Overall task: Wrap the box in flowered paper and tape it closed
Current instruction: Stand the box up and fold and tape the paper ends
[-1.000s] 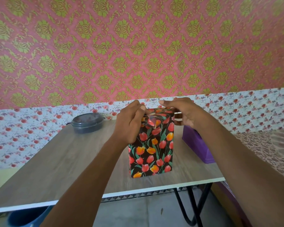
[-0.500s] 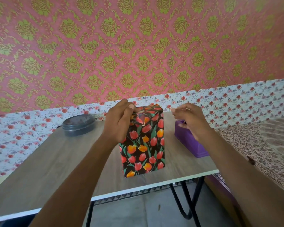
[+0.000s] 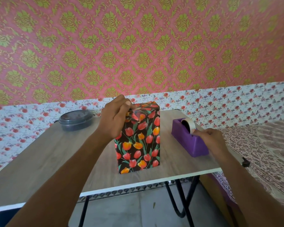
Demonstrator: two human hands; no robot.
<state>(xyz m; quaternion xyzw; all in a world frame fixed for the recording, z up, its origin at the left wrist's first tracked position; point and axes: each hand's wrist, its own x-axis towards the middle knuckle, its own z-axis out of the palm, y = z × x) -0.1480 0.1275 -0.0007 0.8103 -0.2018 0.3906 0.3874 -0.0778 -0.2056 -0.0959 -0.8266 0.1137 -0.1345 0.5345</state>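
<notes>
My left hand (image 3: 114, 119) pinches the wrapped box's (image 3: 138, 141) top fold mid-counter (image 3: 56, 153), while my right fingers (image 3: 197, 133) grip tape at the purple dispenser (image 3: 189, 141) near the right edge.

The wall (image 3: 138, 46) behind the table carried pink wallpaper with a repeating green-gold damask pattern. Below it ran a white band (image 3: 236, 102) printed with small red roses, reaching down to the table's far edge. The table (image 3: 47, 154) had a pale grey wood-grain top with a white front edge and black bent-metal legs (image 3: 182, 202). Under it the floor (image 3: 138, 210) was grey tile, and a strip of dark triangular pattern (image 3: 129, 190) showed just below the table's front edge. Off the right edge lay a surface covered in cream cloth (image 3: 269, 145) with a brownish floral print. Soft, even daylight filled the room, without hard shadows.
</notes>
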